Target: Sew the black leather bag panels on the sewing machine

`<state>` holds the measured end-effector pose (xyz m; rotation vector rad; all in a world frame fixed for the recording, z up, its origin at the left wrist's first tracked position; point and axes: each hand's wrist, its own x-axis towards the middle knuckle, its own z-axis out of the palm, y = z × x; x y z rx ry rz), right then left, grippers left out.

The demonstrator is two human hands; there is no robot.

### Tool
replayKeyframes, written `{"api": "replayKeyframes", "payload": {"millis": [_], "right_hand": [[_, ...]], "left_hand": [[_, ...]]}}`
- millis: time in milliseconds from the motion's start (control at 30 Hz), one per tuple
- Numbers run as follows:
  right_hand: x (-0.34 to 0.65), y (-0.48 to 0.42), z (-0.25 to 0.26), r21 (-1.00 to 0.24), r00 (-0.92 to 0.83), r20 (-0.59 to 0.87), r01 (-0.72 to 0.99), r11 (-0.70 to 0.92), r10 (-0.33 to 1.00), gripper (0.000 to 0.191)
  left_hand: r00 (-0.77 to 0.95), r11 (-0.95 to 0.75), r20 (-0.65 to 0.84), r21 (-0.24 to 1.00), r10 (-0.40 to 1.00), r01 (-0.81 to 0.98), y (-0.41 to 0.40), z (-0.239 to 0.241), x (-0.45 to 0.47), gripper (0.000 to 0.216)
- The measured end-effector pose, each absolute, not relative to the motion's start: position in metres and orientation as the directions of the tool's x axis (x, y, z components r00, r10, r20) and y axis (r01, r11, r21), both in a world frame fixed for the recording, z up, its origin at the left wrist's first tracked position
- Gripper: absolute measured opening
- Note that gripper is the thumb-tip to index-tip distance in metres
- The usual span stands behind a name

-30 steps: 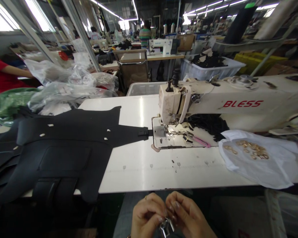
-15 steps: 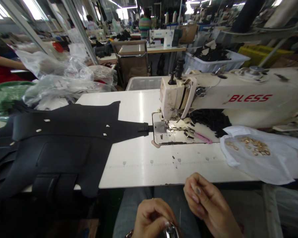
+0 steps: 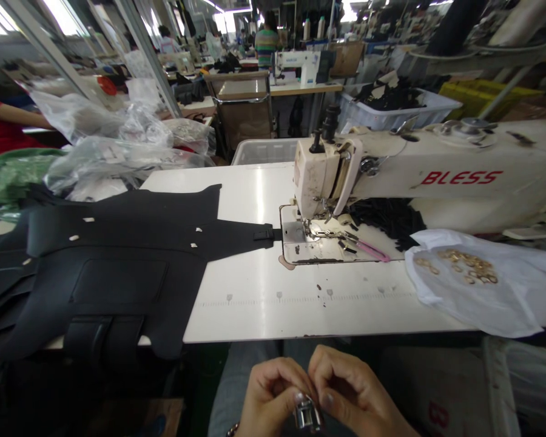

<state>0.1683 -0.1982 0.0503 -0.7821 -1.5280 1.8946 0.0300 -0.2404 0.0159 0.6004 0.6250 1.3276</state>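
My left hand (image 3: 275,394) is closed around a small shiny metal bobbin case (image 3: 308,415), held low above my lap in front of the table edge. Right beside it, my right hand (image 3: 352,391) is pinched, its fingertips meeting those of the left hand just above the bobbin case. Whatever lies between the right fingertips is hidden. On the table, a black leather-like panel (image 3: 118,243) lies flat, its narrow strap end with a buckle reaching the needle plate of the sewing machine (image 3: 327,176). Pink-handled thread snips (image 3: 370,250) rest near the needle.
A white cloth bag (image 3: 495,303) with gold-coloured rings (image 3: 468,266) lies on the table at right. Black scraps (image 3: 386,221) sit under the machine arm. Plastic-wrapped bundles (image 3: 131,133) are at the left, and a white bin (image 3: 264,152) stands behind the table.
My right hand has moved left and down to meet my left hand at the bobbin case. The bobbin case has come up slightly and shows more. The table things stay put.
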Motion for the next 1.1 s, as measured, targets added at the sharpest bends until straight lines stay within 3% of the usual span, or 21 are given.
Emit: {"api": "replayKeyframes", "payload": {"millis": [100,267,400,500,600,667,767,967,1100], "right_hand": [[0.166,-0.202,0.051,-0.959,-0.637,-0.086,-0.156,-0.237,0.766,0.026],[0.159,-0.21,0.05,-0.992,-0.479,0.052,-0.126,-0.01,0.876,0.024],[0.159,-0.209,0.044,-0.998,-0.41,0.051,-0.048,0.034,0.911,0.023],[0.165,-0.203,0.04,-0.975,-0.367,0.173,0.07,0.212,0.914,0.019],[0.172,-0.195,0.042,-0.843,-0.516,0.357,0.182,0.506,0.779,0.045],[0.173,-0.191,0.047,-0.776,-0.627,0.362,0.209,0.596,0.69,0.032],[0.171,-0.187,0.054,-0.769,-0.639,0.351,0.222,0.6,0.685,0.02],[0.17,-0.188,0.05,-0.76,-0.606,0.371,0.238,0.605,0.704,0.022],[0.171,-0.191,0.05,-0.743,-0.561,0.391,0.275,0.61,0.73,0.019]], "left_hand": [[0.123,0.096,-0.024,0.771,0.992,-0.629,-0.239,0.019,0.029,0.007],[0.109,0.004,0.059,0.865,0.992,-0.502,-0.239,0.029,0.026,0.008],[0.087,0.167,-0.143,0.811,0.986,-0.56,-0.241,0.032,0.029,0.009],[0.043,0.288,-0.335,0.731,0.941,-0.619,-0.24,0.031,0.033,0.017],[-0.008,0.355,-0.445,0.724,0.895,-0.592,-0.237,0.031,0.036,0.023],[-0.007,0.356,-0.445,0.726,0.895,-0.589,-0.236,0.032,0.037,0.026],[0.032,0.357,-0.425,0.715,0.904,-0.601,-0.237,0.033,0.035,0.024],[0.113,0.426,-0.446,0.702,0.888,-0.571,-0.24,0.032,0.028,0.034],[0.118,0.443,-0.461,0.702,0.88,-0.558,-0.238,0.033,0.028,0.027]]}}
